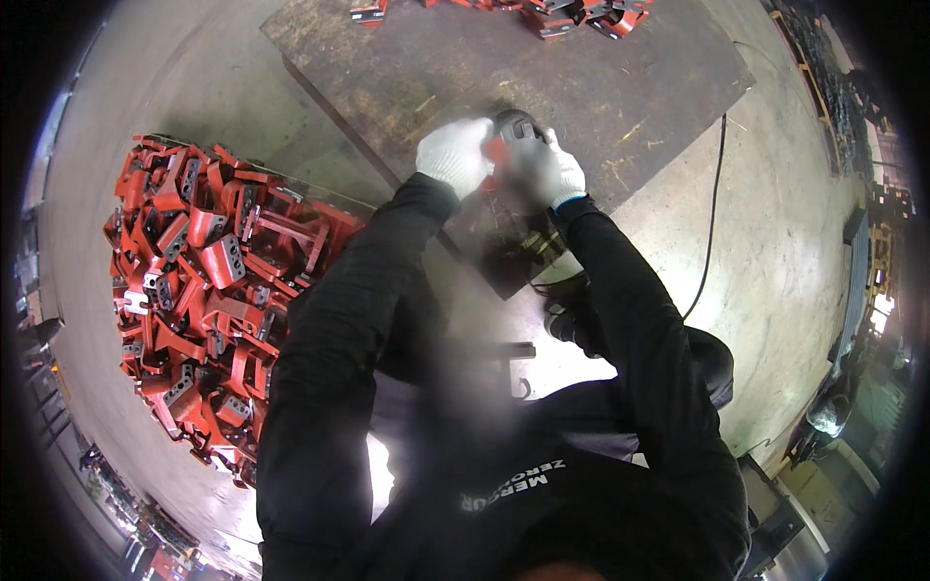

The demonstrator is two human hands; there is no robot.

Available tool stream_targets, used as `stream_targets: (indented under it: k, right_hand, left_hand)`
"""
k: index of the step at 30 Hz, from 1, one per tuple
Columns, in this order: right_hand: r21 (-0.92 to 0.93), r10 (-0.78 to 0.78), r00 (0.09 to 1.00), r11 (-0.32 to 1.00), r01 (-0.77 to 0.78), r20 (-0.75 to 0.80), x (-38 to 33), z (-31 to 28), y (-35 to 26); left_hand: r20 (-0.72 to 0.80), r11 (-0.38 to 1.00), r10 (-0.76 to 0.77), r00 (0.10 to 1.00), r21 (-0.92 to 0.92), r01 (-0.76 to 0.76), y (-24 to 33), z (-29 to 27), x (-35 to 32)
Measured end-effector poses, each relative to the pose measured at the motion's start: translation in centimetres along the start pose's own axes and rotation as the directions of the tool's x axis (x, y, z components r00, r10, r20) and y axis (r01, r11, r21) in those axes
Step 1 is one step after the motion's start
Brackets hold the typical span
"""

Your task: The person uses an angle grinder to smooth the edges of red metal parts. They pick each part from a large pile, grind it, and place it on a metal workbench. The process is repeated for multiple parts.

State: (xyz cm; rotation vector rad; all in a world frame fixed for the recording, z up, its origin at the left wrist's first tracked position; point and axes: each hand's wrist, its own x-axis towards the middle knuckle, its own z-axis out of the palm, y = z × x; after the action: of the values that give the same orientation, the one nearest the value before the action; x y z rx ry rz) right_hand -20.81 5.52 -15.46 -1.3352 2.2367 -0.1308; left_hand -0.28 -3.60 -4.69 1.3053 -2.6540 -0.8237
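**Both gloved hands on a small power tool over the steel plate**

So here's the view looking straight down from the head camera. The person is in a black long-sleeved top, both forearms running up from the lower edge and meeting at the near edge of a big dark steel plate (601,87) that lies flat on the concrete floor (775,252)

The left hand (453,155), in a white knit glove, is curled up and pressed against something small and red (494,150) right beside the tool. That bit is blurry, so I can't tell what the red piece actually is, or whether the fingers are really gripping it or just resting on it

The right hand (554,172), also white gloved with a blue cuff, is wrapped around a dark power tool (516,126). The tool's top pokes out between the two hands, right over the plate. Looks like a grinder, but the blur makes that hard to call

A thin black cable (712,213) trails across the floor on the right side of the plate

On the person's left there's a big heap of red-painted metal brackets (208,281) piled on the floor, well apart from the hands. A few more red parts (572,15) sit at the far edge of the plate
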Motion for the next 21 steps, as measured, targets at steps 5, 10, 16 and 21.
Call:
stream_targets:
  k: [5,10,16,21]
  right_hand:
    - [0.100,0.060,0.996,0.994,-0.053,-0.071,-1.1,-1.5,-1.4]
    - [0.077,-0.156,0.988,0.985,0.156,-0.007,-4.1,-1.0,0.9]
    - [0.179,0.039,0.999,0.983,-0.035,-0.020,-7.8,-0.9,-0.1]
    - [0.270,0.114,0.992,0.958,-0.098,-0.046,-9.9,-2.5,0.7]
  left_hand:
    - [-0.003,1.000,-0.002,1.000,-0.012,0.002,-0.2,-0.2,-0.4]
    - [0.022,1.000,-0.013,1.000,-0.001,0.013,0.1,-0.5,-0.4]
    - [-0.109,0.999,0.051,0.993,0.004,-0.050,-1.2,0.9,-1.0]
    - [-0.121,0.991,0.035,0.992,-0.121,-0.049,-1.5,1.5,-0.9]
